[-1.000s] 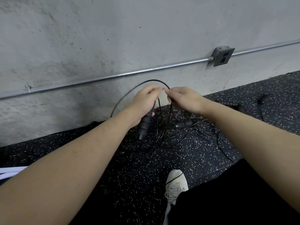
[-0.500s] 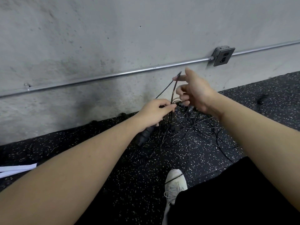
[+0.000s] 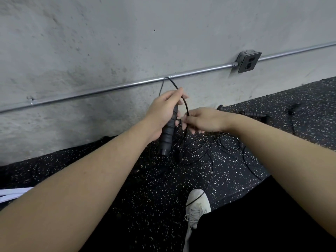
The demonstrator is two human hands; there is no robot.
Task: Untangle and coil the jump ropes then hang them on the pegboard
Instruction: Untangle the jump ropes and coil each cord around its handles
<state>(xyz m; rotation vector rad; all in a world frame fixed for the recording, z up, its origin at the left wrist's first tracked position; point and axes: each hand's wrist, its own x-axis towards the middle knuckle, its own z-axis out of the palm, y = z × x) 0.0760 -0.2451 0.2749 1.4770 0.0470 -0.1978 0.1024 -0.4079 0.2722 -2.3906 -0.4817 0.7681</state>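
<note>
My left hand point(image 3: 163, 111) grips a black ribbed jump rope handle point(image 3: 167, 135) that points down, with a thin black rope loop point(image 3: 181, 95) arching up from the fist. My right hand point(image 3: 201, 120) pinches that rope just right of the handle. Below both hands a tangle of thin black ropes point(image 3: 205, 148) spreads over the speckled black floor. Another black ribbed handle point(image 3: 254, 114) lies on the floor by the wall to the right. No pegboard is in view.
A grey concrete wall with a metal conduit point(image 3: 112, 87) and an outlet box point(image 3: 248, 61) runs behind the ropes. My white shoe point(image 3: 197, 204) stands on the floor with one rope strand across its toe. White sheets point(image 3: 11, 194) lie at the left edge.
My left hand rose with the handle and now stands above the tangle. My right hand dropped from near the conduit and closed on the rope beside the handle.
</note>
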